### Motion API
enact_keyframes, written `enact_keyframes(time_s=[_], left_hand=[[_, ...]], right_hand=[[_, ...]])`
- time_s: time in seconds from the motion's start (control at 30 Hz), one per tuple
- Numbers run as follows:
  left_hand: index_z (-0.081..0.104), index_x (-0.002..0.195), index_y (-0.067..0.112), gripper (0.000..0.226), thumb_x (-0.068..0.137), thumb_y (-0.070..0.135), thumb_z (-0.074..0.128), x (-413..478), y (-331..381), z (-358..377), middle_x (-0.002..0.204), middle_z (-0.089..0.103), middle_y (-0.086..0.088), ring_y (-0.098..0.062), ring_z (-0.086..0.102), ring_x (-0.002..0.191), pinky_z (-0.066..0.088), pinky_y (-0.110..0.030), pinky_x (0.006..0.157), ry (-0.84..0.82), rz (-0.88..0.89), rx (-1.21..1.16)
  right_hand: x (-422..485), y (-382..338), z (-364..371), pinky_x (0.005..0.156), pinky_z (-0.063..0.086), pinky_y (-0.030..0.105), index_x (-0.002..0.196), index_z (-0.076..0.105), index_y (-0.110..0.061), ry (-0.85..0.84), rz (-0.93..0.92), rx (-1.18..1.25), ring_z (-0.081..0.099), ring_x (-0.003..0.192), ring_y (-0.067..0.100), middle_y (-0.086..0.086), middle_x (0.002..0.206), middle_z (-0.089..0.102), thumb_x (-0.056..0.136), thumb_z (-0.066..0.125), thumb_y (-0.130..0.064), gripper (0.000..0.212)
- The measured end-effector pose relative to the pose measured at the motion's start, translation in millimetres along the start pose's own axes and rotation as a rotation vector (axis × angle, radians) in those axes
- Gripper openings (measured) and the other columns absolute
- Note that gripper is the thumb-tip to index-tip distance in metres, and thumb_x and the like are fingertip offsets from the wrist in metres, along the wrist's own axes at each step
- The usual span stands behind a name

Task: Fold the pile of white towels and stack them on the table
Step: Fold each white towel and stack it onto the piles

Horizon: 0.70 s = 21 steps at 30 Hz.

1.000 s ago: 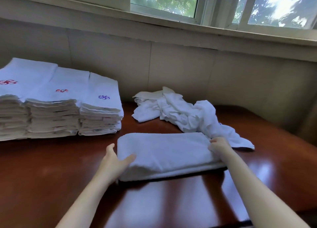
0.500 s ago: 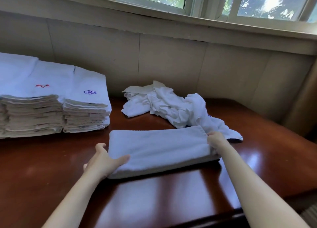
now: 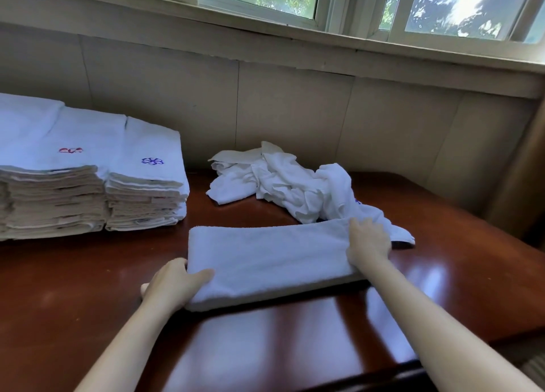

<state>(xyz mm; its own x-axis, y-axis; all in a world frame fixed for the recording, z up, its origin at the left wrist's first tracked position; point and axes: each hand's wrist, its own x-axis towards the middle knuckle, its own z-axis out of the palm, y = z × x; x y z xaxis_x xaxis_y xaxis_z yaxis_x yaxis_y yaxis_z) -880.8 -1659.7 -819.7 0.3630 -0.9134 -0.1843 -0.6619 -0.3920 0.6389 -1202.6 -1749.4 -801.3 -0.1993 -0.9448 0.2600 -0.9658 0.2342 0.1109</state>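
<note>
A white towel, folded into a long strip, lies across the dark wooden table in front of me. My left hand grips its left end, thumb on top and fingers underneath. My right hand holds its right end, fingers curled over the cloth. Behind the strip lies a crumpled pile of unfolded white towels. Stacks of folded white towels stand at the far left, one topped with a blue emblem, another with a red one.
A panelled wall runs right behind the table, with windows above it. The table's front edge is close to me at the lower right.
My view has swung to the right, so the stacks sit further left. My left thumb has slid further onto the strip and my right hand lies further over its right end.
</note>
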Motion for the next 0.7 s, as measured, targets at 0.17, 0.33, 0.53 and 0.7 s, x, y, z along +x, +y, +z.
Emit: enact_keyframes(time_s=[0.17, 0.33, 0.53, 0.7], left_hand=[[0.069, 0.094, 0.003, 0.03, 0.076, 0.026, 0.062, -7, 1, -15, 0.086, 0.073, -0.011, -0.027, 0.067, 0.08, 0.049, -0.032, 0.074, -0.173, -0.031, -0.549], [0.053, 0.115, -0.005, 0.029, 0.088, 0.004, 0.057, 0, -14, -26, 0.103, 0.066, -0.022, -0.029, 0.061, 0.08, 0.045, -0.03, 0.064, -0.182, -0.111, -0.63], [0.025, 0.144, 0.013, 0.072, 0.085, 0.012, 0.067, 2, -24, -21, 0.113, 0.057, -0.01, -0.026, 0.06, 0.087, 0.046, -0.029, 0.062, -0.113, -0.117, -0.631], [0.023, 0.146, 0.012, 0.075, 0.085, 0.014, 0.066, 1, -22, -18, 0.121, 0.054, -0.012, -0.029, 0.059, 0.098, 0.05, -0.035, 0.079, -0.048, -0.097, -0.673]], right_hand=[[-12, -32, 26, 0.11, 0.024, 0.045, 0.144, 0.031, -0.029, -0.228, -0.32, 0.267, 0.027, 0.139, 0.021, 0.0, 0.151, 0.03, 0.1, 0.026, -0.047, 0.049], [4, -27, 31, 0.117, 0.016, 0.046, 0.149, 0.024, -0.031, -0.36, -0.315, 0.372, 0.008, 0.147, 0.014, -0.007, 0.16, 0.011, 0.096, 0.025, -0.058, 0.059], [-17, -37, 22, 0.108, 0.027, 0.041, 0.113, 0.061, -0.009, 0.122, -0.247, 0.101, 0.05, 0.118, 0.027, 0.01, 0.12, 0.061, 0.093, 0.041, -0.018, 0.029], [-84, -100, -7, 0.097, 0.045, 0.042, 0.101, 0.068, -0.005, 0.242, -0.849, 0.431, 0.06, 0.104, 0.033, 0.016, 0.104, 0.066, 0.08, 0.069, -0.024, 0.027]])
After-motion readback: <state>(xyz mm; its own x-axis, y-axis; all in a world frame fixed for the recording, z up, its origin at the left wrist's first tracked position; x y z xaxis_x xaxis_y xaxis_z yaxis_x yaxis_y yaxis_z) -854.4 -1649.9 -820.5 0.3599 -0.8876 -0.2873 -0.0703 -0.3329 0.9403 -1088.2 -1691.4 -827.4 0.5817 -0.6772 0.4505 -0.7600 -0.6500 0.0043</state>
